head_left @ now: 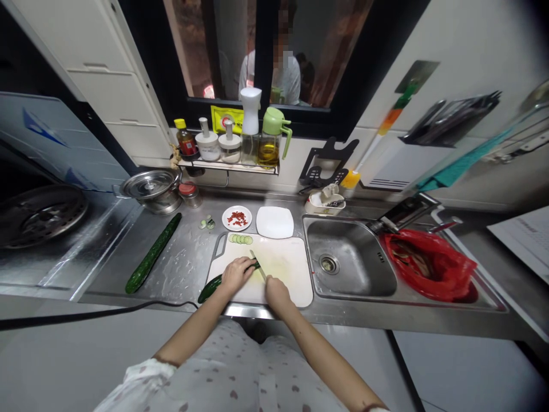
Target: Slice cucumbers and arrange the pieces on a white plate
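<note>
A cucumber lies slanted over the lower left of the white cutting board. My left hand is closed over its upper part, fingers bent near the cut end. In my right hand is the handle of a knife, whose narrow blade stands at the cucumber's cut end. Several thin cucumber slices lie overlapping in a row along the board's top edge. Another whole cucumber rests on the steel counter to the left, and small cucumber end pieces lie behind the board.
Behind the board stand a small plate of chopped red bits and a white square plate. A sink is at the right, with a red plastic bag beyond. A lidded pot sits back left; a black cable crosses the front edge.
</note>
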Motion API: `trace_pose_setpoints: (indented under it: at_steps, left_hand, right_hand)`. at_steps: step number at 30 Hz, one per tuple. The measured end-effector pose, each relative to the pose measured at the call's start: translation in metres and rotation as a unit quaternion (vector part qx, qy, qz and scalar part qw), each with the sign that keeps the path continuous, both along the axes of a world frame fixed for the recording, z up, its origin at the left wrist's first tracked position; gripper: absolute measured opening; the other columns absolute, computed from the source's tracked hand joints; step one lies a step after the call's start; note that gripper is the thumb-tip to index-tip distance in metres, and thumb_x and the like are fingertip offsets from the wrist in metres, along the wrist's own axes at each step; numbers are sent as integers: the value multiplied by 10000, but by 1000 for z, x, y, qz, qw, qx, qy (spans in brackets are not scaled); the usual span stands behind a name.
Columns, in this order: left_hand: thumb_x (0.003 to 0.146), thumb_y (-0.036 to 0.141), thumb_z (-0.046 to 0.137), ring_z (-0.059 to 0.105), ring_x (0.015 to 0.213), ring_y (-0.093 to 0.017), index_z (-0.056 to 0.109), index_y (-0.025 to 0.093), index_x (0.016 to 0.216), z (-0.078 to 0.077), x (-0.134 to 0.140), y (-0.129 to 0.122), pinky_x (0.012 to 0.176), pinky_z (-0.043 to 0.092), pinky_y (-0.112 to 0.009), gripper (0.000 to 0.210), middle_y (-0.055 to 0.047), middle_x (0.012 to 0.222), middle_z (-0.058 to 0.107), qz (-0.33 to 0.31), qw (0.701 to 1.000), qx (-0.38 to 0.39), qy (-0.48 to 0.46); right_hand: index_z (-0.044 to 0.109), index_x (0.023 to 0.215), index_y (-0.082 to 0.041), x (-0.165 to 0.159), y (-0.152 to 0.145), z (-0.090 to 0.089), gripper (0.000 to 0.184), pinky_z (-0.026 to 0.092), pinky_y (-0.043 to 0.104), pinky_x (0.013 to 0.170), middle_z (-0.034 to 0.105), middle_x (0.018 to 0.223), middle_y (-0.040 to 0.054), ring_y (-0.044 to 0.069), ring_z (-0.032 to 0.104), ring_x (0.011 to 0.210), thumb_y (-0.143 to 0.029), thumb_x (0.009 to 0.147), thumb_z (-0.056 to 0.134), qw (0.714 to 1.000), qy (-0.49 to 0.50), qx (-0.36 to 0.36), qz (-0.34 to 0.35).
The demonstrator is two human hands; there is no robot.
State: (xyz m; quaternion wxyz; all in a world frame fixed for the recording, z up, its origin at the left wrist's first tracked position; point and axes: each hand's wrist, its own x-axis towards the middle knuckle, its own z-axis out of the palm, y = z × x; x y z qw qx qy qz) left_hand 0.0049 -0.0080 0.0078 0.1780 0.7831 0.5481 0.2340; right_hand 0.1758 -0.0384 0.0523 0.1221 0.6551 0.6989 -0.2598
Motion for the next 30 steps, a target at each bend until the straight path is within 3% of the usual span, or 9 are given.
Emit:
trace_pose_setpoints:
  at_steps: [9,21,30]
  left_hand:
    - [915,309,520,608,986,-157,665,290,1141,-4,-1,0,880,484,-275,270,-26,1070,670,1,1000,-2,3]
    - [919,322,515,603,994,-160,665,280,1141,-2,-1,-1,884,477,-272,272,-24,1091,669,5,1000,-10,15]
    - [927,330,500,596,1013,-157,666,291,1138,-1,0,-1,892,467,-263,271,-20,1093,668,11,999,-19,24]
  right_hand:
    - [582,1116,-111,-6,10,6,328,453,280,769,684,1002,173,220,654,999,-39,885,360,1000,4,-3,-1]
    - [580,1085,-105,20,-26,5,277,441,278,738,681,981,179,235,663,964,-68,884,393,1000,-15,-7,8]
    - [597,1084,-113,31,-36,21,281,435,284,727,682,996,177,242,659,964,-84,887,399,999,-16,-33,7]
